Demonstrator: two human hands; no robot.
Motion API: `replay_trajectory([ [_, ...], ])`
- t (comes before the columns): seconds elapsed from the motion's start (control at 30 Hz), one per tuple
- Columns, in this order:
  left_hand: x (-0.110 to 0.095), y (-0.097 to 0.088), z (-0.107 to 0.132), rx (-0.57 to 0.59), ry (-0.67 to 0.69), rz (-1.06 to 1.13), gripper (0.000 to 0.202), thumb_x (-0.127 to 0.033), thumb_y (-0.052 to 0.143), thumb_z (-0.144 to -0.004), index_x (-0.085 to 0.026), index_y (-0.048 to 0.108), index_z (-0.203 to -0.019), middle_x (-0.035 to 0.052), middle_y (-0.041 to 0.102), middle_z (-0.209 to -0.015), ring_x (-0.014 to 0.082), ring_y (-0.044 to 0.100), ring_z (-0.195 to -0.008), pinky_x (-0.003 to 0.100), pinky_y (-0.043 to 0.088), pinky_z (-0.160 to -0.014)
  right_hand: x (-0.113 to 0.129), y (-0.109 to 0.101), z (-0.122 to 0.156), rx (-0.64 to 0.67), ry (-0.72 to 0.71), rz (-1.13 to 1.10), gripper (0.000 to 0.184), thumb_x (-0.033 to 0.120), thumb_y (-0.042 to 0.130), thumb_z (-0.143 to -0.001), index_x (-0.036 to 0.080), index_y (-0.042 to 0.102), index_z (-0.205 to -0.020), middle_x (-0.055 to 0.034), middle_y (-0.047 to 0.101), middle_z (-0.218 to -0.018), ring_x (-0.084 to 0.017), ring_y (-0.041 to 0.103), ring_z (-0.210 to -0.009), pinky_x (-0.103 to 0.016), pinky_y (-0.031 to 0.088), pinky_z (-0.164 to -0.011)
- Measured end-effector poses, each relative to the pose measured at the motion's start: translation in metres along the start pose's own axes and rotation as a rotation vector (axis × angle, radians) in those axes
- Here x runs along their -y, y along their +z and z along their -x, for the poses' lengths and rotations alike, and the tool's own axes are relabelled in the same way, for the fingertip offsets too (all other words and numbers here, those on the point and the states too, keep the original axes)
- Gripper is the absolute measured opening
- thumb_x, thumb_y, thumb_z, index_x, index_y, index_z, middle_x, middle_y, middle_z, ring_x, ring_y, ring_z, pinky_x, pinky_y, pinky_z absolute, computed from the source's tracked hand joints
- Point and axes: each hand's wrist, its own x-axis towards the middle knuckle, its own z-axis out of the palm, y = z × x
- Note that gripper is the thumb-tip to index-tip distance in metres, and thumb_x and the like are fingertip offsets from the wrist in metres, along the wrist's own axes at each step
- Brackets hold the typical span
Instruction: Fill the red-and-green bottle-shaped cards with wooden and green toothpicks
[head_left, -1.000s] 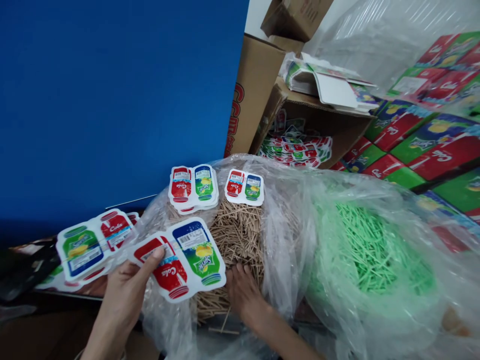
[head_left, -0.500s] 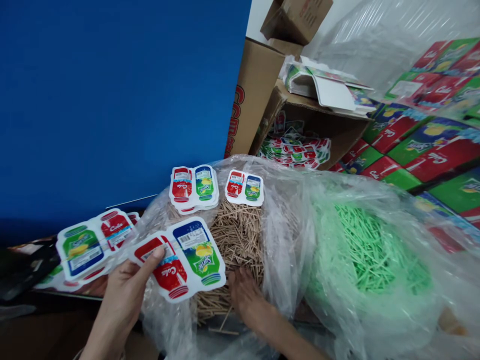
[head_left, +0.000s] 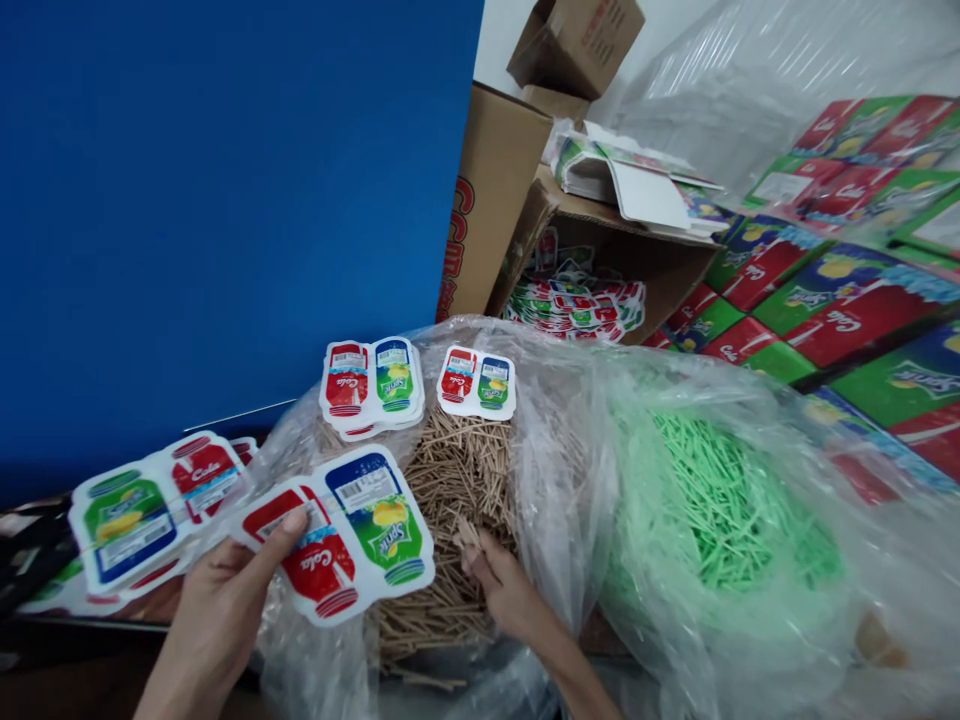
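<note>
My left hand (head_left: pixel 225 590) pinches a double-jar-shaped packet (head_left: pixel 382 525) printed Cola and Sprite, thumb on top, in front of the open bag. Small brown sticks (head_left: pixel 469 465) fill that clear plastic bag (head_left: pixel 555 500). Over them, my right hand (head_left: pixel 514 592) is closed with a few brown sticks (head_left: pixel 466 532) showing at its fingertips. A small stack of like packets (head_left: pixel 371 385) lies at the bag's back left, and another packet (head_left: pixel 476 383) rests on the sticks beside it. More packets (head_left: pixel 157 510) lie in a pile left of my left hand.
To the right stands a clear bag of green sticks (head_left: pixel 720 510). Behind are an open carton (head_left: pixel 675 270) holding many packets and stacked red and green boxes (head_left: pixel 840 300). A large blue panel (head_left: pixel 225 200) rises at the back left.
My right hand has lifted out of the brown sticks, now with some between its fingers. The left hand still holds its packet. The whole view has shifted slightly.
</note>
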Motion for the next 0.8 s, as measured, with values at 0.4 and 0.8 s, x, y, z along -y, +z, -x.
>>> replay_trajectory([
  [0.4, 0.018, 0.03, 0.027, 1.024, 0.509, -0.959, 0.022, -0.031, 0.05, -0.089, -0.021, 0.068, -0.083, 0.0061, 0.04, -0.147, 0.0277, 0.035, -0.133, 0.042, 0.031, -0.108, 0.025, 0.002, 0.003, 0.192, 0.088, -0.611, 0.04, 0.06, 0.059, -0.077, 0.02, 0.06, -0.083, 0.002, 0.055, -0.069, -0.013, 0.053, -0.063, -0.027, 0.043, -0.067],
  [0.8, 0.036, 0.06, 0.016, 1.167, 0.679, -1.088, 0.02, -0.015, 0.048, -0.086, -0.017, 0.067, -0.087, 0.011, 0.043, -0.144, 0.0232, 0.033, -0.135, 0.04, 0.028, -0.11, 0.031, -0.002, 0.0, 0.089, -0.071, -0.478, 0.042, 0.059, 0.063, -0.071, 0.024, 0.064, -0.093, -0.0041, 0.063, -0.089, -0.023, 0.057, -0.09, -0.034, 0.043, -0.086],
])
